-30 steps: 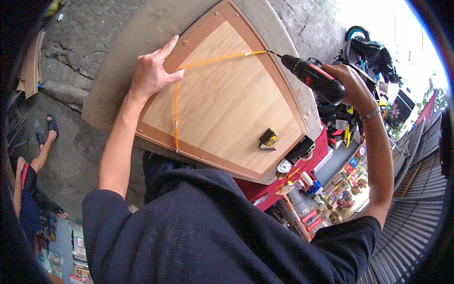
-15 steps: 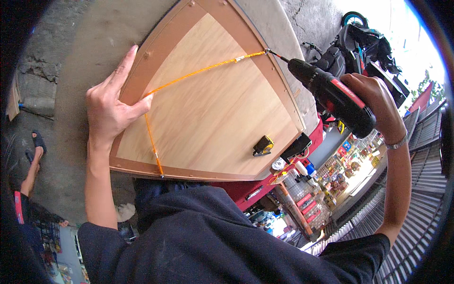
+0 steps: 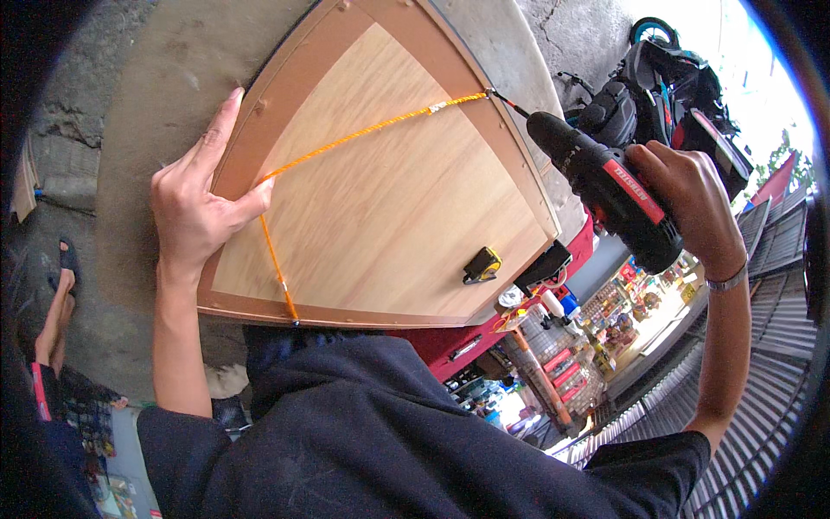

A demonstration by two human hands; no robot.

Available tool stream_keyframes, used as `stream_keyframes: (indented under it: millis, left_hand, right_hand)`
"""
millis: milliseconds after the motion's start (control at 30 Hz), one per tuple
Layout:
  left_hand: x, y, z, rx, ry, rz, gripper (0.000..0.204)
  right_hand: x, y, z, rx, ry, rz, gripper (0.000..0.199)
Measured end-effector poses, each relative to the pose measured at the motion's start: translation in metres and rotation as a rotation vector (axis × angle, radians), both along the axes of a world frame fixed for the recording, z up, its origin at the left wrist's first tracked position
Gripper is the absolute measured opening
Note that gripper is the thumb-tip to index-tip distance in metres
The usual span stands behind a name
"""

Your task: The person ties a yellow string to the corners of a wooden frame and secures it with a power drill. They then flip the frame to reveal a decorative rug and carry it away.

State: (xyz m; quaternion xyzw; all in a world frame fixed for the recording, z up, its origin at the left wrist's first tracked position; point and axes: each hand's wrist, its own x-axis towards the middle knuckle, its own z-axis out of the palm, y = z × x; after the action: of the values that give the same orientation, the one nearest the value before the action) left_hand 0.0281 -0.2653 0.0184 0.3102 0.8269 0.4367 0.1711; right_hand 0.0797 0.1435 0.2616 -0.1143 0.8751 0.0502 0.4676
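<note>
A framed plywood panel [image 3: 380,225] with a brown border lies before me. My left hand [image 3: 201,195] grips its left edge, index finger stretched along the border. My left thumb presses an orange cord [image 3: 354,136], which bends sharply there. One cord end is fixed at the panel's near edge, the other at its right edge. My right hand [image 3: 683,203] is closed round the handle of a black and red cordless drill [image 3: 596,177]. The drill's bit meets the cord's right end at the border. A yellow and black tape measure [image 3: 482,266] rests on the plywood.
Beneath the panel is a larger pale round-edged surface [image 3: 138,173]. A parked motorcycle [image 3: 657,95] stands at the far right. Tools and goods fill the lower right, beside a ribbed metal shutter [image 3: 761,372]. Another person's leg [image 3: 54,320] shows at the left.
The drill's body has turned slightly, and my right hand has dropped a little with it. My left hand has shifted slightly left, its thumb still on the cord.
</note>
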Motion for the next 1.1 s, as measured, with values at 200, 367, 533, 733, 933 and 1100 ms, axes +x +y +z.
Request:
stream_keyframes:
  millis: [200,367,533,733,933,1100]
  left_hand:
    - [0.000,-0.002,0.000,-0.004,-0.008,-0.010,0.081]
    - [0.000,-0.005,-0.003,-0.003,0.026,-0.012,0.083]
    - [0.004,-0.007,-0.004,-0.018,0.017,-0.010,0.085]
    - [0.002,-0.004,-0.003,-0.017,0.066,-0.023,0.086]
    - [0.005,-0.004,0.002,-0.079,0.134,-0.006,0.083]
    - [0.002,-0.006,-0.013,-0.027,0.167,0.012,0.083]
  right_hand:
    - [-0.011,-0.003,0.002,-0.007,0.028,0.094,0.021]
    - [-0.018,0.003,-0.003,-0.051,0.015,0.096,0.024]
    - [-0.015,0.007,-0.005,-0.112,0.063,0.071,0.023]
    - [0.034,0.006,0.033,-0.001,0.284,0.142,0.026]
    - [0.156,-0.092,0.100,0.040,0.544,-0.355,0.032]
    - [0.307,-0.180,0.037,-0.227,0.322,-1.025,0.067]
